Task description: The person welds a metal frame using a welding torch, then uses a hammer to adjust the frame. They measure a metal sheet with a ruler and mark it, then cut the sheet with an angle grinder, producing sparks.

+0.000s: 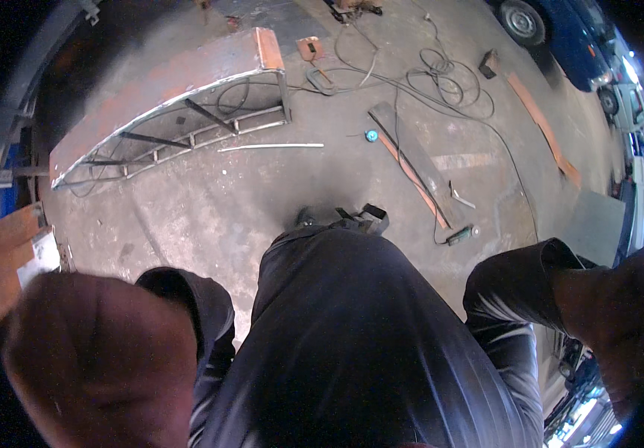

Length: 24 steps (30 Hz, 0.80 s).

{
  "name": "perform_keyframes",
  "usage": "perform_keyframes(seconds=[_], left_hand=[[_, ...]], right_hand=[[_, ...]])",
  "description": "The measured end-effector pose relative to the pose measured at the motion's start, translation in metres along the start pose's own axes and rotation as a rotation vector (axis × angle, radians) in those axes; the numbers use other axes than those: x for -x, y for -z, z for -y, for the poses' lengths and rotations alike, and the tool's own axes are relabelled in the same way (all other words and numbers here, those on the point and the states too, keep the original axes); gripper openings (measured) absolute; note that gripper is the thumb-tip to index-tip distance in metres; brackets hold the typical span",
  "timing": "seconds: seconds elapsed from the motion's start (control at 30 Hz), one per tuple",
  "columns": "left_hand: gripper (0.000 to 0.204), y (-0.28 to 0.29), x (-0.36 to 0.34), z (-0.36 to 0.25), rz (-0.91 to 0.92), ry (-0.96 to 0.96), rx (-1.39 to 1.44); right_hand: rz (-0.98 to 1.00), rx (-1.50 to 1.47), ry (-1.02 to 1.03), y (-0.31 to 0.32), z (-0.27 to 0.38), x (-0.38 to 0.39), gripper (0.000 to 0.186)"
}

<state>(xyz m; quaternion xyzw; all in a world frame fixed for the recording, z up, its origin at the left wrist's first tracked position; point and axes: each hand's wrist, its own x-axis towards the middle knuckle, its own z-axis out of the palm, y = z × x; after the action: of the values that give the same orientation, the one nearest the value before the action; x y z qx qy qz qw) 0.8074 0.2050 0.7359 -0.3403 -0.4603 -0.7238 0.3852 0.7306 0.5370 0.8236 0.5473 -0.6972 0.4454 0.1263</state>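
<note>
My left hand is large and blurred at the lower left, close to the camera, beside a dark sleeve cuff. My right hand is at the right rim, beside another dark cuff; its fingers are too indistinct to read. Between them my dark-clothed legs fill the lower middle, with a dark shoe and a black object just beyond. I cannot make out anything held in either hand.
A rusty steel frame lies at the upper left. Cables, a long dark strip, a blue round object and a grinder lie on the concrete floor. Orange strips and cars are at the right.
</note>
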Motion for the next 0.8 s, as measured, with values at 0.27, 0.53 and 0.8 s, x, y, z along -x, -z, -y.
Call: perform_keyframes(seconds=[0.27,0.53,0.8], left_hand=[[0.018,-0.008,0.004,0.014,0.034,-0.007,0.068],[0.028,-0.023,0.009,0.11,0.071,0.259,0.109],[0.02,0.131,0.328,0.294,0.224,1.589,-0.493]], right_hand=[[-0.125,0.074,-0.082,-0.005,0.005,0.025,0.034],[-0.607,0.255,-0.61,-0.001,0.019,0.12,0.035],[-1.034,-0.282,-1.644,-0.05,-0.035,0.444,0.032]])
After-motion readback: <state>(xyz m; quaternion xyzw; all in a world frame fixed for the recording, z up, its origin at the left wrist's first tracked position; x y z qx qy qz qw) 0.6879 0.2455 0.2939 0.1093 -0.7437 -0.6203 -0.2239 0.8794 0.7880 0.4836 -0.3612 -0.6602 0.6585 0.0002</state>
